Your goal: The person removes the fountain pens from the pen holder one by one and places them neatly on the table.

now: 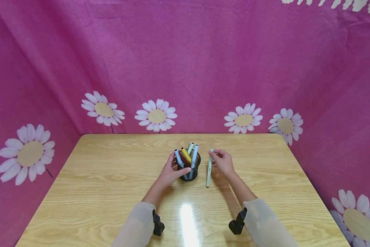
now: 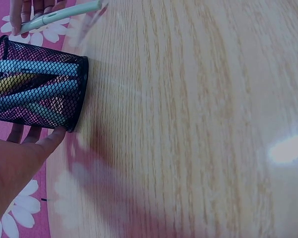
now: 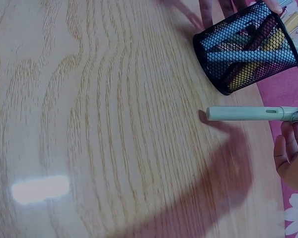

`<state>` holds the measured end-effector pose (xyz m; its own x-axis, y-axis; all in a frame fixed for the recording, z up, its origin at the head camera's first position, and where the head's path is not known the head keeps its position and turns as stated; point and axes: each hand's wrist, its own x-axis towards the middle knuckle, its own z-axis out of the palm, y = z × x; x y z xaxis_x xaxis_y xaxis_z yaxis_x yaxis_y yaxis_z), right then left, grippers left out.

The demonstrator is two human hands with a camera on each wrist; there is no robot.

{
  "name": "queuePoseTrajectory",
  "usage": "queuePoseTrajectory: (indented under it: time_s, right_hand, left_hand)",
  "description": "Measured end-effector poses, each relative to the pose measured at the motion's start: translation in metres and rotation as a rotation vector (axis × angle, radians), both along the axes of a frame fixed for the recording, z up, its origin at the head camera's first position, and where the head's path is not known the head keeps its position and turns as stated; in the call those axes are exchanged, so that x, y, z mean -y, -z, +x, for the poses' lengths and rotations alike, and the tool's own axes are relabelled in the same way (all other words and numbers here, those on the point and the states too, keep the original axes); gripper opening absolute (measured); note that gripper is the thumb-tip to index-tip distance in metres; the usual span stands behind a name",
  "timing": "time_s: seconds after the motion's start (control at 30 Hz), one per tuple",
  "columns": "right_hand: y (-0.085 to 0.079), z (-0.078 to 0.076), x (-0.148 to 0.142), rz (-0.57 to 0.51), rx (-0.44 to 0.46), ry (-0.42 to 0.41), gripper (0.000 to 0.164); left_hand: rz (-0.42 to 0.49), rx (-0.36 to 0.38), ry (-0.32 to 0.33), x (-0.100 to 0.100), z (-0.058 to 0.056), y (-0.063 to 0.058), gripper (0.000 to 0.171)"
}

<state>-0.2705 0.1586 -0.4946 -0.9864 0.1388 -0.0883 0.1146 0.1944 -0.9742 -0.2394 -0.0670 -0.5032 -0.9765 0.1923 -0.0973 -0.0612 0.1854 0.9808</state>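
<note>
A black mesh pen cup (image 1: 197, 168) stands upright on the table. Around its left side curl the fingers of my left hand (image 1: 168, 174), with the thumb across the front near the rim. Inside are a yellow pen (image 1: 186, 155), light blue pens (image 1: 195, 151), a pale green one (image 1: 190, 147) and something dark red. To the right of the cup, my right hand (image 1: 224, 162) pinches a pale green pen (image 3: 243, 113) near its upper, clipped end. That pen hangs nearly upright, apart from the cup; whether its lower tip touches the table I cannot tell.
The wooden table (image 1: 110, 185) reaches back to a pink curtain (image 1: 200, 68) printed with white daisies, which also hangs at both sides. A bright light reflection (image 1: 188, 223) lies on the near part of the tabletop.
</note>
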Motion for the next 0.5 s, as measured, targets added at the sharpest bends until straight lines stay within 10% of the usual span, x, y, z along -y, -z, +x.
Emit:
queuePoseTrajectory:
  time_s: [0.5]
  right_hand:
    - [0.0097, -0.0024, -0.0017, 0.020, 0.051, -0.004, 0.034]
  left_hand:
    - [0.009, 0.014, -0.005, -0.0002, 0.0014, -0.0014, 0.088]
